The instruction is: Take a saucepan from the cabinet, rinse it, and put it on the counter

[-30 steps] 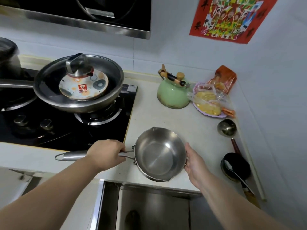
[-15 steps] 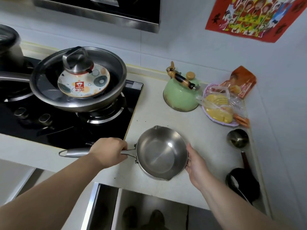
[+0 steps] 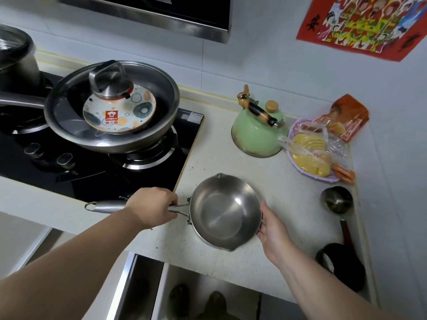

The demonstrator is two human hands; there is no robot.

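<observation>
Setting the saucepan (image 3: 223, 212) on the counter (image 3: 272, 188) looks like the step in hand, the last of the task. The left hand (image 3: 151, 207) is wrapped around the long handle at the pan's nine o'clock; the right hand (image 3: 269, 225) lies open against the rim at four o'clock, steadying, not clasping. The pan sits just beside the stove (image 3: 97, 162), with the green kettle (image 3: 257, 132) at its one o'clock, well apart. Next, I judge, both hands need only let go cleanly. Against a second ago, the pan seems farther in from the counter's front edge, with both hands placed as before.
</observation>
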